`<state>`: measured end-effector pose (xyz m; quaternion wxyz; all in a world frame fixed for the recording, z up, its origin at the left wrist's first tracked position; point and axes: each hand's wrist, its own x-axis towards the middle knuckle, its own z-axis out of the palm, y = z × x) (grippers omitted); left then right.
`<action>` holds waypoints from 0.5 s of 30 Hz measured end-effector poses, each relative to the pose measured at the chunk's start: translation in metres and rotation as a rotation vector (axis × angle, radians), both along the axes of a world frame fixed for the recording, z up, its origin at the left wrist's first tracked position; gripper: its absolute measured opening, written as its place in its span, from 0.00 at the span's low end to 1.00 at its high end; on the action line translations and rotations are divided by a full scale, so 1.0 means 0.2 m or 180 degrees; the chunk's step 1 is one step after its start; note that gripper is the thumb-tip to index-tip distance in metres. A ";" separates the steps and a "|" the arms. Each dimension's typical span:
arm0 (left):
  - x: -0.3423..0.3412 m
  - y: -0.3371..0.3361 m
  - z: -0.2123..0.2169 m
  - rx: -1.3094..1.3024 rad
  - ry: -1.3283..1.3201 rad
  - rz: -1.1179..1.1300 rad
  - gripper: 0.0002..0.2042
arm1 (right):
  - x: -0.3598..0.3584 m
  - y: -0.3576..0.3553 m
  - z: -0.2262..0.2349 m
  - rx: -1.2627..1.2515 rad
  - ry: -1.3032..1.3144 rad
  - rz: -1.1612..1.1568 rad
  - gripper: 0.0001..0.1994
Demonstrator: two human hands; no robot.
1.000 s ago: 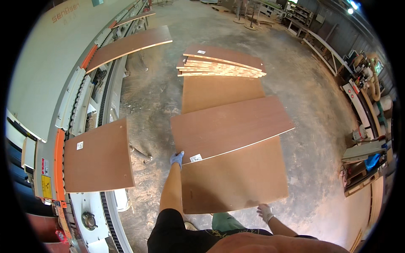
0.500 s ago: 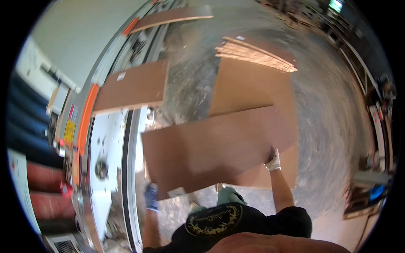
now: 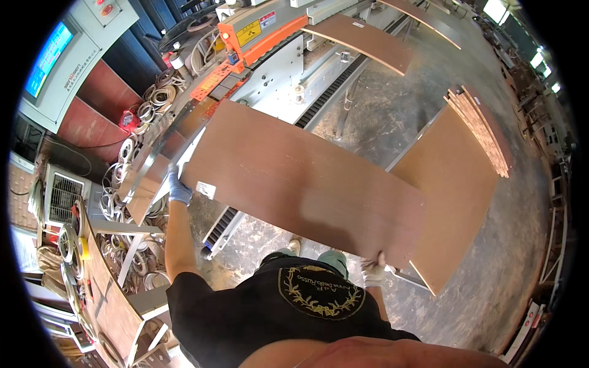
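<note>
A long brown board [image 3: 294, 165] with a small white label [image 3: 205, 189] lies across the view in front of me, tilted down toward the right. Its left end reaches over the white-topped machine. My left hand [image 3: 179, 189], in a blue-grey glove, grips the board's left end beside the label. Close to my body, my right hand [image 3: 373, 272] in a pale glove holds the near edge by the right end; most of its fingers are hidden by the board. Behind that end, a larger brown sheet [image 3: 460, 184] shows, with a bundle of narrow wood strips [image 3: 481, 132] on its far part.
A long machine with an orange guard [image 3: 261, 46] and a dark conveyor track [image 3: 334, 86] runs away to the far right, with another brown board [image 3: 362, 40] on it. Coils of edging strip [image 3: 162, 97] pile up at left, below a control cabinet [image 3: 101, 61]. A wooden bench [image 3: 110, 300] stands at lower left.
The view has turned left toward the machine. The board has swung with me, its left end now over the machine's near end. Both hands still hold it.
</note>
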<state>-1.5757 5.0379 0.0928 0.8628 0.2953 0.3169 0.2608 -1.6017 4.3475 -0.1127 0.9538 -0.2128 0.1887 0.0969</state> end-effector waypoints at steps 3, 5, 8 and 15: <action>0.07 -0.16 -0.03 -0.0394 -0.0226 0.0635 0.19 | -0.16 0.50 0.63 0.0246 0.0618 -0.0170 0.26; 0.06 -0.22 -0.26 0.0431 -0.0067 0.0056 0.19 | -0.21 0.71 0.78 0.0704 0.0553 0.0273 0.25; 0.17 -0.46 -0.26 0.0821 0.0341 -0.0233 0.20 | -0.24 0.87 0.93 0.0261 0.0872 0.0850 0.22; 0.43 -0.16 -0.35 0.0168 0.0330 0.0155 0.20 | -0.10 1.14 0.99 0.0242 0.1163 0.1402 0.18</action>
